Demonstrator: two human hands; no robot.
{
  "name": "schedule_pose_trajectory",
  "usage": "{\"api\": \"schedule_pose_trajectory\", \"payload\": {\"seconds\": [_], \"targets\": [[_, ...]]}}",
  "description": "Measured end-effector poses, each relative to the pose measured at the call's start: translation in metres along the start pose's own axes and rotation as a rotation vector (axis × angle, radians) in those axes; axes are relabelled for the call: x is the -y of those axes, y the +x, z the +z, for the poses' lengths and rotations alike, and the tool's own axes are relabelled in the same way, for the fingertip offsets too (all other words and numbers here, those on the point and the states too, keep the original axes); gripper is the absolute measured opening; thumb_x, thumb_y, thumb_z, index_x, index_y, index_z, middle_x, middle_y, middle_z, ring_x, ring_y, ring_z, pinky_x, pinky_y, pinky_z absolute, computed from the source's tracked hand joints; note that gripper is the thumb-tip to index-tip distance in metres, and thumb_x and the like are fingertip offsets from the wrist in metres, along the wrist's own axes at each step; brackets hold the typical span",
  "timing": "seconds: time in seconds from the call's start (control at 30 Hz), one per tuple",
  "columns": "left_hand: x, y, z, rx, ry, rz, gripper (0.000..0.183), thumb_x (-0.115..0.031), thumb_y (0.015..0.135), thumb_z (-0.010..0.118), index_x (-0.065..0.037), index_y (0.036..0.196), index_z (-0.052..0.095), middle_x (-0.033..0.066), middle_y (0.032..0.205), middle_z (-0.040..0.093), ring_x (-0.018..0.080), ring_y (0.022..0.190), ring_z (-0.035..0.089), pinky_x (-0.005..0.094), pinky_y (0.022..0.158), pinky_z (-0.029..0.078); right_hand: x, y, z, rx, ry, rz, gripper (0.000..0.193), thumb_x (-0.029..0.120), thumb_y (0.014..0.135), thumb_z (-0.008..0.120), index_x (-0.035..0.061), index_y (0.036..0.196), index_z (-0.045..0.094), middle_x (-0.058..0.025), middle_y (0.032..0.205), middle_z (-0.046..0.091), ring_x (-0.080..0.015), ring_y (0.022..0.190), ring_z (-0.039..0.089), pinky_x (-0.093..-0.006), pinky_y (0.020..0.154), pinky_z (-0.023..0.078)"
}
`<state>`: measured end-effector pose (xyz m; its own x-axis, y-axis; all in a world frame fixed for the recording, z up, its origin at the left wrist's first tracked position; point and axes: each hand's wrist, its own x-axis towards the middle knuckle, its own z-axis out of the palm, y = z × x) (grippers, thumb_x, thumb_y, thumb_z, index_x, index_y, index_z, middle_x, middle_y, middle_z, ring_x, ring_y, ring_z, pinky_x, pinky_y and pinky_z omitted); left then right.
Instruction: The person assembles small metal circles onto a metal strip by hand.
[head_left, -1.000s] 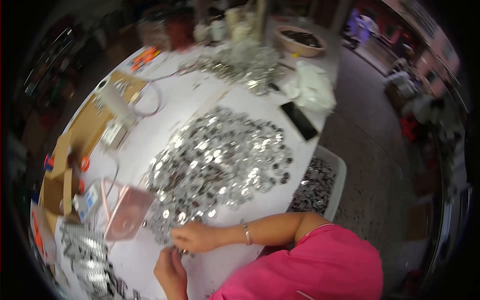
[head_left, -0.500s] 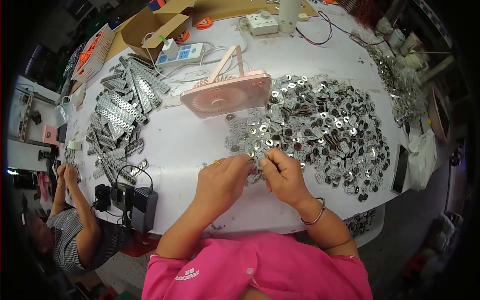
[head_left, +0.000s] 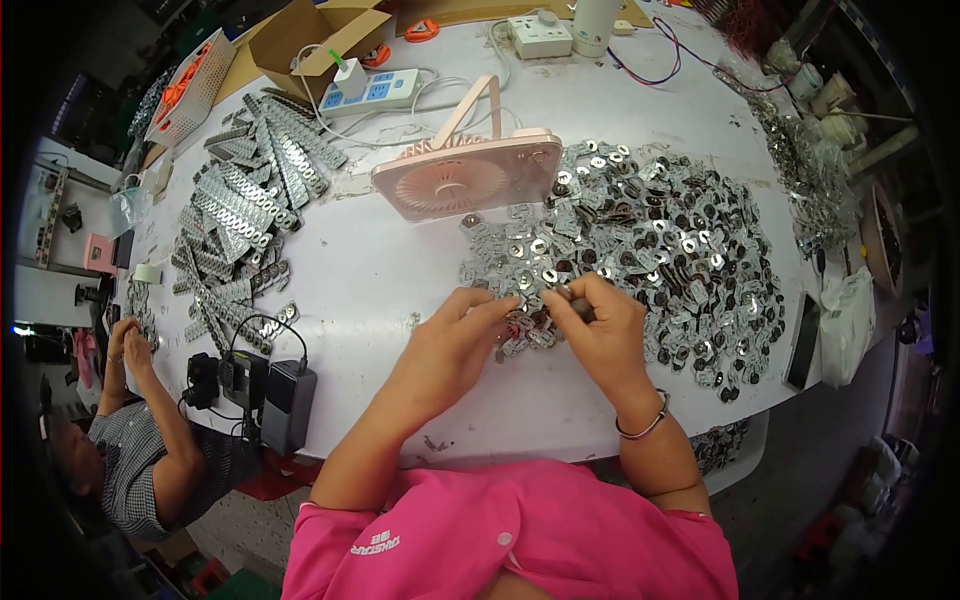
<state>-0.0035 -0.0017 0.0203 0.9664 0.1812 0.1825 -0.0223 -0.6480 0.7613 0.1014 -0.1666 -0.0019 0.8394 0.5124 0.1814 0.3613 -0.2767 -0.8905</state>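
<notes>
A broad pile of small clear-and-metal parts [head_left: 690, 270], many with dark or shiny round centres, spreads over the table's right side. At its near left edge are both my hands, a short gap between their fingertips. My left hand [head_left: 450, 345] has thumb and forefinger pressed together; whatever is between them is too small to make out. My right hand [head_left: 608, 330] is closed, thumb against curled fingers, with a small dark piece showing by them that I cannot identify. A few loose parts [head_left: 530, 335] lie below and between the hands.
A pink fan [head_left: 465, 180] stands beyond my hands. Perforated metal strips [head_left: 240, 215] are heaped at left, near a black power bank [head_left: 289, 405] with cables. Power strips [head_left: 372, 92] and an open carton [head_left: 310, 45] sit behind. Another person's hands [head_left: 130, 345] work at far left.
My hands have drawn apart; the right moved rightward and the left shifted slightly left. Half a second ago their fingertips met over a small part. The view has shifted slightly.
</notes>
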Motion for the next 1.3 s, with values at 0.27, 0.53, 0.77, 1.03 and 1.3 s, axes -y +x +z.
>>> {"api": "schedule_pose_trajectory", "payload": {"seconds": [0.27,0.53,0.77,1.03,1.3], "targets": [[0.012,0.006,-0.025,0.149,-0.413,-0.302,0.022,-0.002,0.081,0.073,0.0,0.103,0.069,0.0063,0.085,0.071,0.01,0.073,0.066,0.0238,0.066,0.051,0.0,0.005,-0.007,0.376,0.187,0.003,0.016,0.016,0.089,0.065,0.0018,0.095,0.069,-0.0111,0.067,0.062,-0.0178,0.06,0.06,-0.0302,0.056,0.045],[0.03,-0.014,-0.039,0.18,-0.39,-0.443,0.022,0.005,0.07,0.075,0.003,0.091,0.069,0.0069,0.082,0.07,0.012,0.074,0.064,0.0254,0.067,0.052,-0.014,0.003,0.01,0.667,0.386,-0.107,0.021,0.022,0.09,0.06,0.0032,0.086,0.068,-0.0079,0.062,0.062,-0.016,0.056,0.06,-0.0322,0.054,0.045],[0.016,0.003,-0.029,0.259,-0.472,-0.455,0.017,-0.009,0.083,0.071,0.001,0.095,0.064,0.0093,0.08,0.067,0.0148,0.073,0.063,0.0267,0.068,0.05,-0.011,-0.01,0.012,0.516,0.401,0.006,0.025,0.021,0.091,0.058,0.0013,0.075,0.059,-0.0049,0.059,0.061,-0.0134,0.051,0.059,-0.0302,0.047,0.045],[0.039,-0.004,-0.024,0.137,-0.601,-0.331,0.019,-0.012,0.085,0.072,0.0,0.096,0.063,0.0124,0.087,0.067,0.0139,0.07,0.06,0.0255,0.065,0.049,0.003,-0.008,0.02,0.547,0.856,0.201,0.026,0.024,0.096,0.053,0.0029,0.081,0.054,-0.003,0.062,0.053,-0.0104,0.05,0.055,-0.0253,0.041,0.044],[0.024,-0.013,-0.012,0.01,-0.23,-0.025,0.033,-0.017,0.091,0.067,0.004,0.115,0.059,0.0124,0.099,0.066,0.0166,0.085,0.062,0.0284,0.077,0.052,-0.002,-0.009,0.021,0.263,0.4,-0.035,0.024,0.02,0.094,0.055,0.0013,0.081,0.048,-0.0093,0.061,0.048,-0.0149,0.056,0.045,-0.0353,0.056,0.04]]}}
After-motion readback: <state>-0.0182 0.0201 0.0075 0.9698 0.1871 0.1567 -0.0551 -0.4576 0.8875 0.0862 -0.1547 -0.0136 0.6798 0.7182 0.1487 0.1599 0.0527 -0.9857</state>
